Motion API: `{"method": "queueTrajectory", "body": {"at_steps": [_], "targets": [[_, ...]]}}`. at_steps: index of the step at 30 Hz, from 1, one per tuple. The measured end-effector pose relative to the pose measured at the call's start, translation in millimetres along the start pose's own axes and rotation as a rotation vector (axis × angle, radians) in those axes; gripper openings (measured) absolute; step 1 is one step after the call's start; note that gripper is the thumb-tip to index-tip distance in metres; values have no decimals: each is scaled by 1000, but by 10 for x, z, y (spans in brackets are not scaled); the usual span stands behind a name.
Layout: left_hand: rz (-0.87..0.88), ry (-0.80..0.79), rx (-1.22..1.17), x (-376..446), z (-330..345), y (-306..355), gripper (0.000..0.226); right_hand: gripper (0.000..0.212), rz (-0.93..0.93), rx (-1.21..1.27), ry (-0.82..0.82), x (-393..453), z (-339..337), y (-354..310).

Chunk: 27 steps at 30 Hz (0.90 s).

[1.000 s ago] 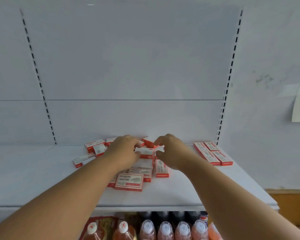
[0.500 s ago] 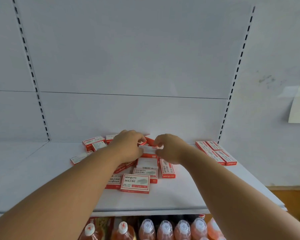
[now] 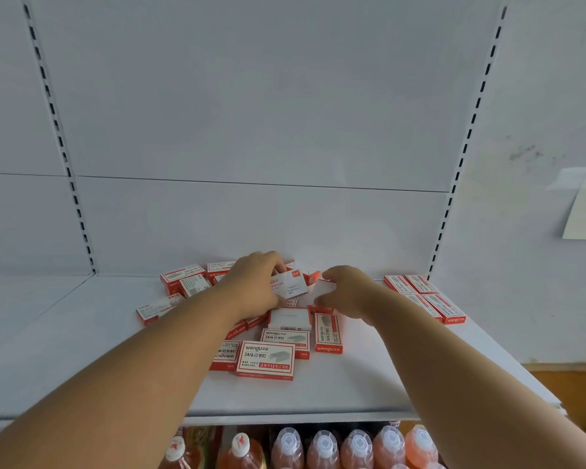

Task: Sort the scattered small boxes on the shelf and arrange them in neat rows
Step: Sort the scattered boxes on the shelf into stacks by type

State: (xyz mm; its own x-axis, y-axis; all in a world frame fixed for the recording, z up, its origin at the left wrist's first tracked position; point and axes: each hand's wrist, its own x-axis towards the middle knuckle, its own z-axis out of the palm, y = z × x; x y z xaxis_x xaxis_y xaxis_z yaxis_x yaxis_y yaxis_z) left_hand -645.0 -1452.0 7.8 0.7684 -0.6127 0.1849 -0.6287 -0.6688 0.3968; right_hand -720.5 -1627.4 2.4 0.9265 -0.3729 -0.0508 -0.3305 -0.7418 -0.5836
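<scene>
A white-faced small box [image 3: 290, 285] is tilted up above the scattered pile of boxes [image 3: 268, 346] mid-shelf, gripped by the left hand [image 3: 256, 286]. At its 3 o'clock the right hand [image 3: 347, 292] hovers, fingers curled, holding nothing visible. Four boxes in a neat block [image 3: 425, 297] lie further toward 3 o'clock on the white shelf [image 3: 65, 350].

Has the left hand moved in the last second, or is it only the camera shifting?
Yes. The left hand now holds a small box lifted clear of the pile; earlier it was down among the boxes.
</scene>
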Motion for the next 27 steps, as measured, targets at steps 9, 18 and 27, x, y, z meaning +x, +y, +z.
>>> {"method": "queueTrajectory", "body": {"at_steps": [9,18,27], "targets": [[-92,134,-305,-116,-42,5,39,27,21,408,261,-170,4,-29],[-434,54,-1640,-415,-132,302,10,35,168,1953,-49,-510,-72,-216],[-382,235,-1525,-611,-220,215,23,43,-6,1861,-403,-457,19,-445]]}}
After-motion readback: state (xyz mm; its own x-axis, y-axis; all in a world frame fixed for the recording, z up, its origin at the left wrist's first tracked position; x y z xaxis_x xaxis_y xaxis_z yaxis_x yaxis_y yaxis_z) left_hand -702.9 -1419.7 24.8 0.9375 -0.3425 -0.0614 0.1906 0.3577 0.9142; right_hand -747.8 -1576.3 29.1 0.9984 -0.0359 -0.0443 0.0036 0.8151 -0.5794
